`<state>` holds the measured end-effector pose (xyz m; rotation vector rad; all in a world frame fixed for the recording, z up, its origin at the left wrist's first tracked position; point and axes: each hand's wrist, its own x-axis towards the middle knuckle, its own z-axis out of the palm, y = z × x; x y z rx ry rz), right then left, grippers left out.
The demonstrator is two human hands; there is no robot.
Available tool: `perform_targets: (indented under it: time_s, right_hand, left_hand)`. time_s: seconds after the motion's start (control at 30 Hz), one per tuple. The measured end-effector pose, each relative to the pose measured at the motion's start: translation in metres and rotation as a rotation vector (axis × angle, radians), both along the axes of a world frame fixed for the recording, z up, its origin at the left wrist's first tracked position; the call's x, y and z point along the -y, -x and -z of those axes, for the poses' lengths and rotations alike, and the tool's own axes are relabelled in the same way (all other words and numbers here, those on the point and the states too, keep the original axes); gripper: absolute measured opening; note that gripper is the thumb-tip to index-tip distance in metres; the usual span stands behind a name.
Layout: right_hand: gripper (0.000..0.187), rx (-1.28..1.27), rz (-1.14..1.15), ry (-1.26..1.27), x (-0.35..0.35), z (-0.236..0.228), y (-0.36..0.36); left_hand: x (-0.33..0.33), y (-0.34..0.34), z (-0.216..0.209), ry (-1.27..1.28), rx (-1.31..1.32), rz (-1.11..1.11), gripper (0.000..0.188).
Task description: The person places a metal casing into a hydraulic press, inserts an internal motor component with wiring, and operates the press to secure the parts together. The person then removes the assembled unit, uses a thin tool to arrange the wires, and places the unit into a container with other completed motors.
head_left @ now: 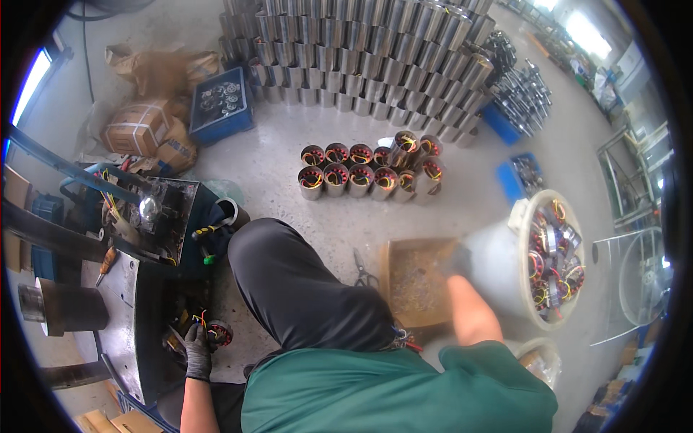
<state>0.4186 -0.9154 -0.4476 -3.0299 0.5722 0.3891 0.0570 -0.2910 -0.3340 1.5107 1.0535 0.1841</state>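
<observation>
My left hand (pixel 195 352), in a dark grey glove, is at the lower left beside a metal bench. Its fingers are closed around thin coloured wires (pixel 201 316). Just right of them is a small round motor stator (pixel 220 333) with red windings; the hand partly hides how they join. My right hand (pixel 458 258) is stretched out to the right, smeared by motion. It is over the right edge of an open cardboard box (pixel 388 278), next to a large white bucket (pixel 491 249) of wound stators (pixel 556 252). Whether it holds anything cannot be made out.
Metal cylinders with wired windings (pixel 360 180) stand in two rows ahead. Behind them rises a stack of bare metal tubes (pixel 361 65). Scissors (pixel 364 270) lie beside the box. A screwdriver (pixel 107 264) rests on the bench (pixel 119 317). Blue crates (pixel 249 119) hold metal parts.
</observation>
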Motion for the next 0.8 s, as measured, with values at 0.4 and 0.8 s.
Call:
perform_targets:
  time_s: [0.4,0.8]
  right_hand:
    - [0.049,0.045,-0.17,0.002,-0.02,-0.006,-0.037]
    - [0.026,0.254,-0.01,-0.304,-0.046,0.032,-0.116]
  left_hand:
    - [-0.01,0.019,0.018,0.051,-0.041,-0.045,0.027]
    - [-0.016,0.031,0.03,0.039,-0.094,-0.009,0.025]
